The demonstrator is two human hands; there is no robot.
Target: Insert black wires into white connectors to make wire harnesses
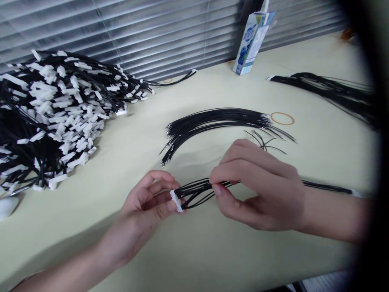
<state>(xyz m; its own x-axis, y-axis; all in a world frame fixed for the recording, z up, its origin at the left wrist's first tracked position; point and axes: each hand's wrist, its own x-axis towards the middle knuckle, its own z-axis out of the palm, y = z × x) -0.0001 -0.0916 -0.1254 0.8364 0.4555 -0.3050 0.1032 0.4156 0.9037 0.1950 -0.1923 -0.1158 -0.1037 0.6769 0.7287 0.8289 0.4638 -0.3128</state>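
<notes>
My left hand (pixel 146 202) pinches a small white connector (pixel 176 200) from which several thin black wires (pixel 197 190) run to the right. My right hand (pixel 258 182) is closed around those same wires a little way from the connector, thumb and forefinger pressed on them. The wire harness trails on behind my right hand to a second white end (pixel 355 192) at the right. Both hands hover just above the pale green table (pixel 212 251).
A large heap of black harnesses with white connectors (pixel 51 117) fills the left. A loose bundle of bare black wires (pixel 212 121) lies mid-table, with a rubber band (pixel 282 118) beside it. A small carton (pixel 252 40) stands by the blinds. More black wires (pixel 334 89) lie at right.
</notes>
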